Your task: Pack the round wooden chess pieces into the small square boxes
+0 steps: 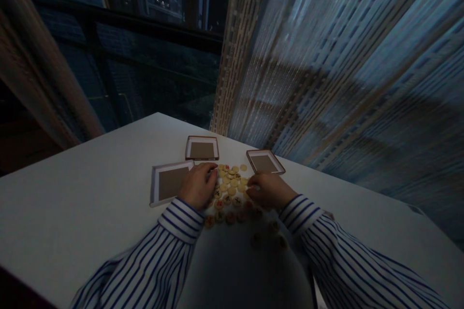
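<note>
Many round, pale wooden pieces (233, 183), some with red or black characters, lie in a loose cluster on the white table (108, 178). At the cluster's left edge is my left hand (199, 185), its fingers bent and close together; what they hold, if anything, is hidden. My right hand (270, 190) touches the right edge of the cluster, thumb and fingers pinched over pieces there. Whether a piece is between them is too small to tell. Darker pieces (230, 217) sit nearer to me in the shadow between my forearms.
Three shallow open trays stand around the cluster: a larger one (170, 183) beside my left hand, one (202, 148) behind, and one (265, 161) behind my right hand. String curtains (290, 58) and a dark window railing (145, 26) are beyond the table.
</note>
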Demonstrator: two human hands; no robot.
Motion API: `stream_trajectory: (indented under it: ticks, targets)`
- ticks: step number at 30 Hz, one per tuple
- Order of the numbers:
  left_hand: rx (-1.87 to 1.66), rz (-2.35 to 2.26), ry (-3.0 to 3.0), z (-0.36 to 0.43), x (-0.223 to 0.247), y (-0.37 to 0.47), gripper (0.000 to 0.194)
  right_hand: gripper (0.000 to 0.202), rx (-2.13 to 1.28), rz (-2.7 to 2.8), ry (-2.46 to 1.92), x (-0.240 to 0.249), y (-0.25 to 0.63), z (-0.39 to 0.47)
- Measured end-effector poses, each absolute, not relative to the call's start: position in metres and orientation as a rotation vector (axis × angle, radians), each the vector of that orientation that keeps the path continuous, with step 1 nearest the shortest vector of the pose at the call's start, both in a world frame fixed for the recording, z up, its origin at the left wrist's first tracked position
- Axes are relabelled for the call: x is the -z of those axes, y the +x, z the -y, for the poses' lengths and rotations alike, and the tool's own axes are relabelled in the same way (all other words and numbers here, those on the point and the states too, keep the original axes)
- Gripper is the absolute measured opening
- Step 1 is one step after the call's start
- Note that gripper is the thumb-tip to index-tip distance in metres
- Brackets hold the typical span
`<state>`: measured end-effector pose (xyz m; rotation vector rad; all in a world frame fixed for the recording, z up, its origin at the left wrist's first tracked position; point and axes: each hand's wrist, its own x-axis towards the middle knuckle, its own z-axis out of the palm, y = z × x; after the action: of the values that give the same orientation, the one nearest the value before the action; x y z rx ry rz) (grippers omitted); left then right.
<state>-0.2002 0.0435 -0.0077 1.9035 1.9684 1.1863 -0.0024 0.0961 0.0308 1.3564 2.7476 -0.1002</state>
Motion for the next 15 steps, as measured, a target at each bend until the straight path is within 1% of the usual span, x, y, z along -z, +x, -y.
stream_trajectory:
  ticks: [5, 15]
  targets:
    - [-1.155, -1.973, 1.910, -0.0430, 0.0061, -0.1987, 0.030, 0.025, 0.067, -2.749, 1.311, -0.0252, -0.0018, -0.0948]
    - [-1.178, -1.958, 1.963, -0.0442, 0.0096, -0.1986, 0.027, 0.029, 0.026, -2.676, 1.265, -0.0328, -0.0095, -0.0890]
